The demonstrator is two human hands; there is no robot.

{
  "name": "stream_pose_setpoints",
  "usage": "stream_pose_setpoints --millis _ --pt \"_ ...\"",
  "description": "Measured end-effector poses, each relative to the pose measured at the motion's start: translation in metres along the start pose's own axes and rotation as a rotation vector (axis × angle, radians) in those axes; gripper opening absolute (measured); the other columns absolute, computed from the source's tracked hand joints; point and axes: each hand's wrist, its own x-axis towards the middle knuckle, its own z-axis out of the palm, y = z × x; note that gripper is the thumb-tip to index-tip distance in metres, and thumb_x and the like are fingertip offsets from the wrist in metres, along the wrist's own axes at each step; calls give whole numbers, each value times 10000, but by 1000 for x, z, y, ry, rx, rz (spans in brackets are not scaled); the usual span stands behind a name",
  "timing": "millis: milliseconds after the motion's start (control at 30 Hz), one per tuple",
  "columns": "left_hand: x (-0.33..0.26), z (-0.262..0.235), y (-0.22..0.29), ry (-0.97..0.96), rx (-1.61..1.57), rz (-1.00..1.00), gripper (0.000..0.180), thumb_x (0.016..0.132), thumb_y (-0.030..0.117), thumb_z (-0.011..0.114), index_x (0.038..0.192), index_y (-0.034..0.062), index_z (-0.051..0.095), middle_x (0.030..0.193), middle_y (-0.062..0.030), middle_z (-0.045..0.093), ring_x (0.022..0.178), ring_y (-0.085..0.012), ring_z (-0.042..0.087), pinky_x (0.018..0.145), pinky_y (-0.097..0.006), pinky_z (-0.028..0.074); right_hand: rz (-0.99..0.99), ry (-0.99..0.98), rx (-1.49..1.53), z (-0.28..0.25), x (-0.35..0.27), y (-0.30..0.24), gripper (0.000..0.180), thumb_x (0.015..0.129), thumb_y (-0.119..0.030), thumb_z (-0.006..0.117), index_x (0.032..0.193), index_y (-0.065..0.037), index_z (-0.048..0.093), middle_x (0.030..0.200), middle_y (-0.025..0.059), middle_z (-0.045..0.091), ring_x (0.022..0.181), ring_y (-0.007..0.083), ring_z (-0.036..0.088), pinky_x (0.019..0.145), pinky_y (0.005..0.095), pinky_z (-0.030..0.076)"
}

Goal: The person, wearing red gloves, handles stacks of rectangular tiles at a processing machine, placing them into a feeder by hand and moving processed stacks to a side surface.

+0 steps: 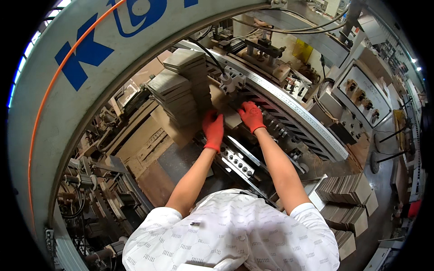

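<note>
Both my hands wear red gloves and press on a flat brown wooden board (231, 118) lying on a machine's feed bed. My left hand (213, 130) holds the board's near left edge. My right hand (251, 115) grips its right side, close to the curved metal guide rail (289, 106). Tall stacks of similar boards (178, 90) stand just left of my hands on a cardboard sheet. A white clamp block (231, 81) with a black cable sits just beyond the board.
A large curved white machine hood with blue lettering and an orange stripe (77, 67) arches over the left. More board stacks (348, 198) stand at my lower right. A perforated metal bar (237, 162) runs below my hands. A control panel (361, 97) is at the right.
</note>
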Motion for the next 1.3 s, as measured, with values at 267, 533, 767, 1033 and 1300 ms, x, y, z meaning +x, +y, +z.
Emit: stream_pose_setpoints --millis 267,533,767,1033,1300 --pt "21 -144 143 410 -123 500 188 974 25 664 1152 39 724 915 32 627 792 -70 503 735 -247 434 0 113 68 4 -34 -15 159 905 -206 686 982 -66 684 1039 156 669 998 376 657 877 458 536" --pt "170 -189 136 438 -293 408 192 1001 149 635 1000 -24 720 941 -45 712 868 -138 631 823 -296 507 -17 207 445 -69 -161 -75 75 922 -90 684 977 -40 681 915 120 665 881 298 657 784 380 521" --pt "217 -143 40 217 -145 220 303 995 308 617 930 14 658 893 -42 682 796 -207 622 773 -375 514 333 502 117 -184 -312 -58 50 922 -24 693 970 -39 691 937 111 677 832 263 640 779 359 525" --pt "274 -234 46 263 94 515 363 1051 348 484 963 28 633 968 -69 666 803 -271 616 786 -429 516 678 448 -390 -305 -406 -61 331 839 -172 793 1132 -125 647 1223 95 676 770 256 658 702 362 528" --pt "78 -99 100 560 399 1134 341 1060 298 467 1090 35 682 1097 -156 628 1026 -334 577 898 -467 464 875 -348 -422 -292 -459 48 837 610 -173 918 1335 -201 501 1683 75 344 1210 393 639 952 471 550"
